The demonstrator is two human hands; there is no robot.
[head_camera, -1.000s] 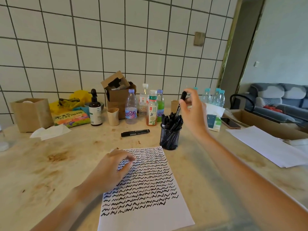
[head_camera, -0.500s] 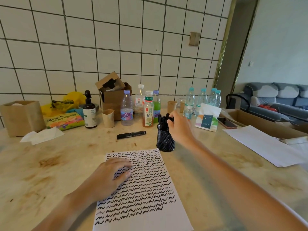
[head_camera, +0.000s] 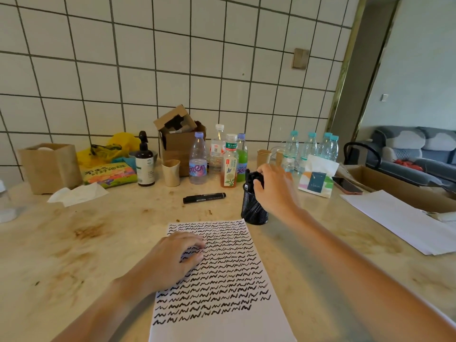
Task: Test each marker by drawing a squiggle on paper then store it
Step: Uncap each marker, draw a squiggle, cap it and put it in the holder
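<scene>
Markers (head_camera: 252, 178) in mesh cup (head_camera: 254, 209) gripped by right hand (head_camera: 274, 186), left hand (head_camera: 172, 259) flat on squiggled paper (head_camera: 222, 280), "TISSUE" pack (head_camera: 317, 181) nearby

The paper (head_camera: 222, 280) lies on the table (head_camera: 74, 255); behind its right corner stands the pen cup (head_camera: 254, 208), apparently holding markers (head_camera: 250, 177). Left of the cup lies a single marker (head_camera: 204, 197), bottles (head_camera: 217, 156) behind.

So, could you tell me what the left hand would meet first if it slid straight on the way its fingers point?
Probably the black mesh pen holder, past the squiggled white paper under the left hand; depth is uncertain.
</scene>
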